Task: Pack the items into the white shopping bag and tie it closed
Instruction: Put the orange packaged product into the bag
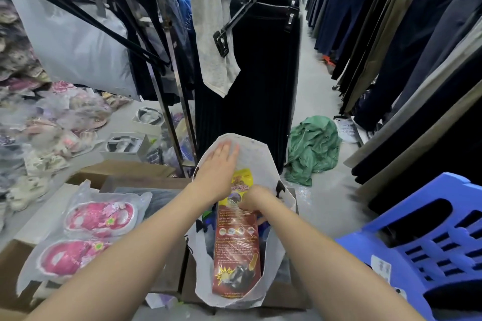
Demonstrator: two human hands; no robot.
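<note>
Red packet (text blurred), white bag

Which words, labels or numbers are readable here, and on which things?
No text is readable.
Print on the red and yellow packet in the white shopping bag: too blurred.
The sticker on the blue stool: too small.
The paper on the floor: too blurred.

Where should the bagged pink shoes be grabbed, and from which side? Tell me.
Take the pink shoes by the slack plastic at their bag's far end, from above: the pair lies flat on the box, and that loose film sticks up free.
</note>
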